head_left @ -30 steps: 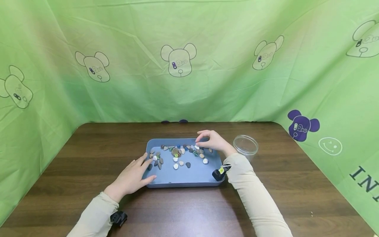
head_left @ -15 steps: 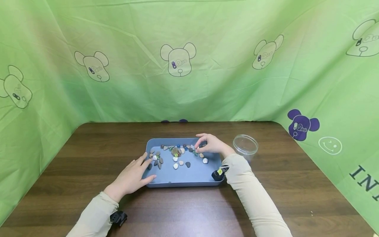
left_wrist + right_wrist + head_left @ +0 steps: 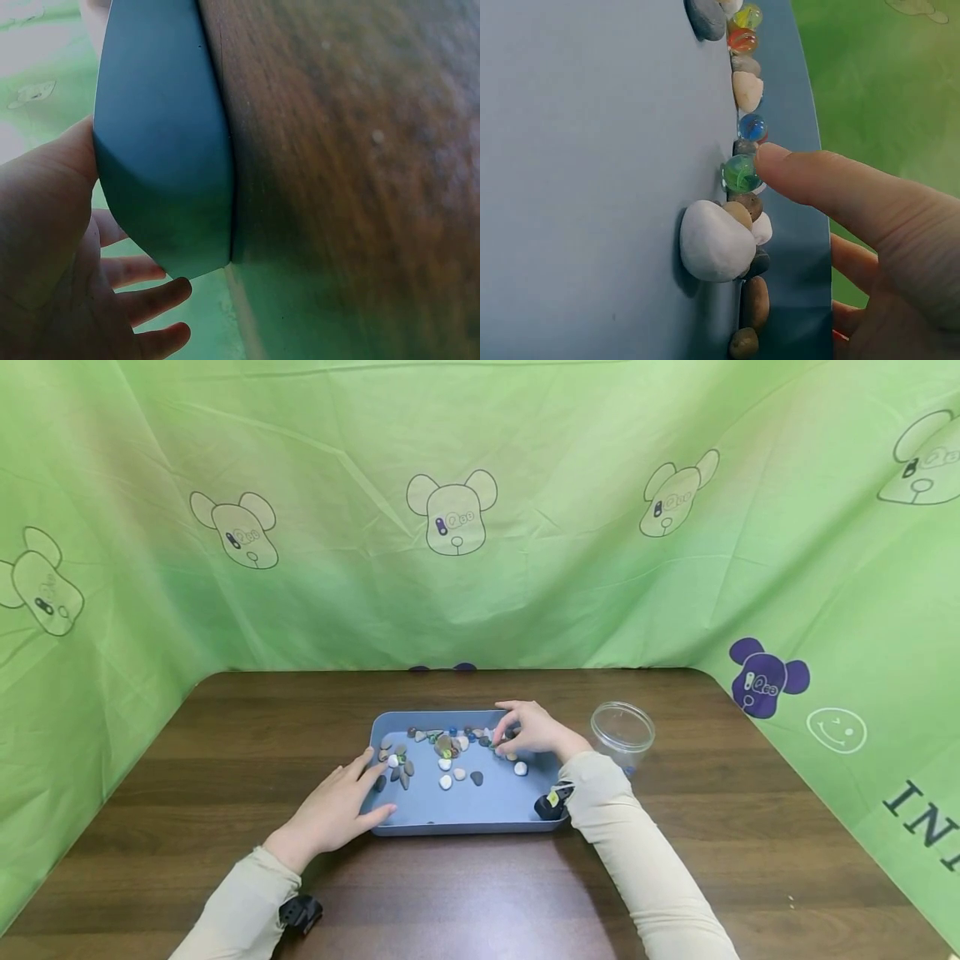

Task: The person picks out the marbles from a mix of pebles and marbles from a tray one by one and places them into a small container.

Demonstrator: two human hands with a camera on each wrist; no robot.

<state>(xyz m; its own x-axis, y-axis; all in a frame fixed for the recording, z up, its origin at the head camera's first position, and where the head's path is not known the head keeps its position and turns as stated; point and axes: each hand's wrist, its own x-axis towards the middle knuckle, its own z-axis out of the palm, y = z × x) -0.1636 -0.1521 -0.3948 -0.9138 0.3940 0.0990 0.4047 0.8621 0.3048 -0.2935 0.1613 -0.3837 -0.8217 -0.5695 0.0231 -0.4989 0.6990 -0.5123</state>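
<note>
A blue tray (image 3: pixel 465 810) holds scattered pebbles and glass marbles, mostly toward its far side. My left hand (image 3: pixel 330 806) rests on the tray's left rim, fingers spread; in the left wrist view the tray's outer wall (image 3: pixel 161 135) lies beside the palm. My right hand (image 3: pixel 534 731) reaches in at the far right, thumb and index finger closing on a green marble (image 3: pixel 741 174). In the right wrist view the thumb covers its edge and the index fingertip is hidden. Close by are a large white pebble (image 3: pixel 716 241) and a blue marble (image 3: pixel 753 127).
A clear round jar (image 3: pixel 622 731) stands right of the tray, with something blue low inside. The brown wooden table (image 3: pixel 225 760) meets a green printed cloth (image 3: pixel 457 610) at the back. In the tray lie a dark pebble (image 3: pixel 477 777) and several white ones.
My right hand has lowered slightly and moved nearer along the right-hand cluster of pebbles, uncovering some of the far ones and drawing its fingers together. The left hand stays still.
</note>
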